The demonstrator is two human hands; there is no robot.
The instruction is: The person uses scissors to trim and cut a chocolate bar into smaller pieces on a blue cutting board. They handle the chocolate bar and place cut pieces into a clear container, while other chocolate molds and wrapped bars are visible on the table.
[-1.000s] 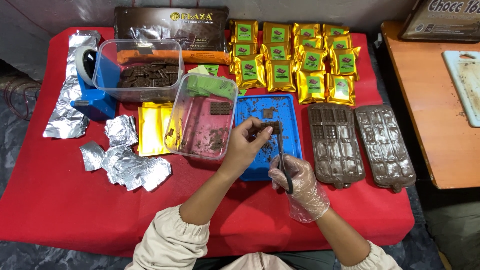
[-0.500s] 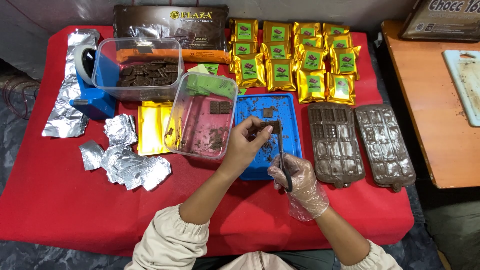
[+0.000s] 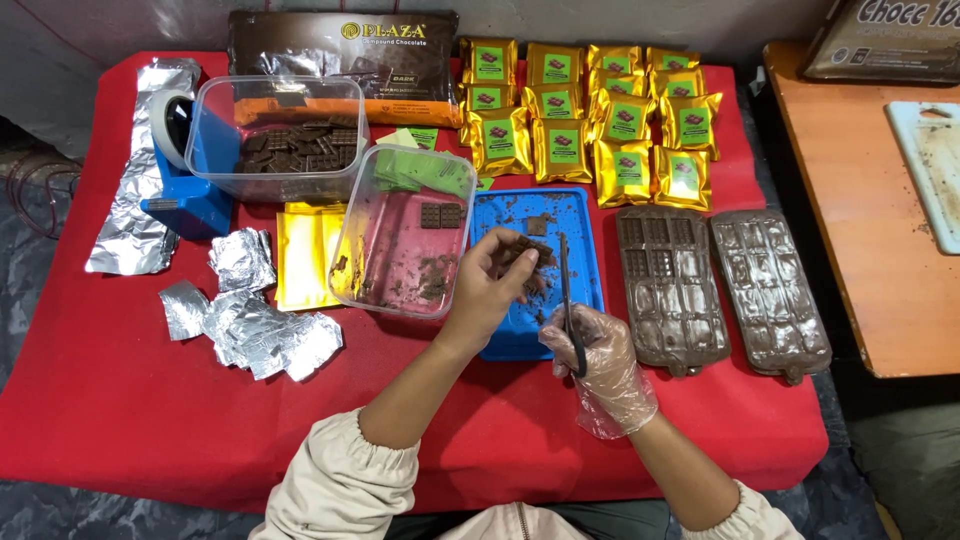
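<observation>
Your left hand point(image 3: 492, 283) is bare and pinches a small chocolate piece point(image 3: 524, 250) between thumb and fingertips, holding it just above the blue tray point(image 3: 580, 215) near the middle of the counter point(image 3: 120, 400). Your right hand point(image 3: 598, 352), in a thin clear glove, is closed around the handle of a dark knife point(image 3: 566, 290), its blade pointing away from you, up along the tray and close beside the piece. Crumbs and shavings lie scattered over the tray.

This looks like the trimming step: you are cleaning the edges of a moulded piece over the tray so that the scraps fall there. The next move calls for a steady pinch on the piece and a light stroke of the blade along its edge, away from your bare fingertips, since the piece is small and would snap easily.

Just left of the tray, a clear tub point(image 3: 400, 235) leans tilted, with a couple of pieces and smears inside. Behind it, towards the far left, a second clear tub point(image 3: 280, 135) holds a pile of finished pieces. Two brown moulds point(image 3: 668, 285) lie to the right of the tray, gold packets point(image 3: 590, 120) fill the far edge, and crumpled foil sheets point(image 3: 250, 320) lie towards the left edge.
</observation>
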